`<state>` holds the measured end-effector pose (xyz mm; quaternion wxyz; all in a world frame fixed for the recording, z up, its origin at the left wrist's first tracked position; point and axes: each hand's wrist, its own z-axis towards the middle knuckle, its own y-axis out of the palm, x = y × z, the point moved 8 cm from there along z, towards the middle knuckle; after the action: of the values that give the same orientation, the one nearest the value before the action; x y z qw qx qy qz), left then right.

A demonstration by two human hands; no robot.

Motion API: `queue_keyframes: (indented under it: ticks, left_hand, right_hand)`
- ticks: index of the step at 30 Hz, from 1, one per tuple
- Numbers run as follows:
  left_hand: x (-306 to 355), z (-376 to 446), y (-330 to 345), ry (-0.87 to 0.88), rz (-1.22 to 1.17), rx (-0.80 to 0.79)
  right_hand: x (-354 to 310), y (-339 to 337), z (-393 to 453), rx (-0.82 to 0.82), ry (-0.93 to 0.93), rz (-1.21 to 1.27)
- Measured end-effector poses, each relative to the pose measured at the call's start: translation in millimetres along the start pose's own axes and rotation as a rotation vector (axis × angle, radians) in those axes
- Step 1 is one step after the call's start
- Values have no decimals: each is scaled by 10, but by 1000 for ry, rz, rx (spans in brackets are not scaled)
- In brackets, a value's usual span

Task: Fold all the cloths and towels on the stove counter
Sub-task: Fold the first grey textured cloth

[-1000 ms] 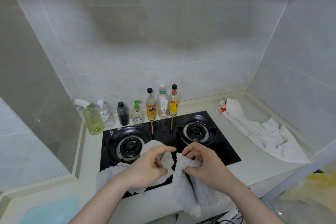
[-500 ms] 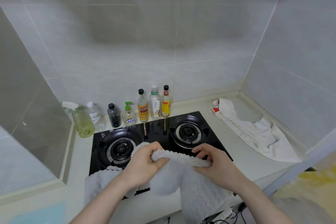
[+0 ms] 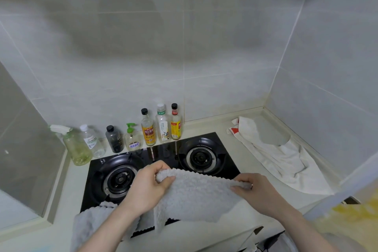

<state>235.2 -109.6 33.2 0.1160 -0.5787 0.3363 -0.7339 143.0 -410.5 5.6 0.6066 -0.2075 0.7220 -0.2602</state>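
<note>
Running left to right along the counter (image 3: 235,129): a frosted glass panel (image 3: 26,149) at the left edge; a pale green spray bottle (image 3: 76,149) with white trigger; a clear bottle (image 3: 91,139) with white cap, its label print too small to read; a dark bottle (image 3: 114,140) with black cap, no label legible; a pump dispenser (image 3: 132,139) with green pump head and a blue-lettered label, characters not clearly readable; a sauce bottle (image 3: 148,129) with yellow-orange label and red Chinese characters, not legible; a pale drink bottle (image 3: 163,124) with white label and green band at the neck; a slim bottle (image 3: 176,124) with black cap and yellow-red label. Black glass two-burner gas stove (image 3: 163,151), its front edge hidden under cloth and forearms. Grey fluffy towel (image 3: 196,194), held up over the stove front, upper edge stretched between both hands, lower part hanging over the counter edge; a further grey portion (image 3: 88,223) lies at the stove's front left, partly hidden by the left forearm, and whether it is the same towel cannot be told. Left hand (image 3: 147,186): fingers curled, pinching the towel's upper left corner. Right hand (image 3: 257,188): thumb and fingers pinching the upper right corner. White cloth (image 3: 272,155) with red markings at its far end lies unfolded on the right counter, rumpled. Yellow blurred shape (image 3: 351,219) at lower right, cut off, unidentifiable.
</note>
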Motion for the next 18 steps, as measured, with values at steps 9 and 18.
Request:
queue_keyframes:
  ticks: [9, 18]
  left_hand:
    - [318, 533, 51, -13, -6, 103]
    - [864, 441, 61, 114, 11, 156]
  right_hand:
    - [-95, -691, 546, 150, -55, -97]
    - [-7, -1191, 756, 256, -197, -44]
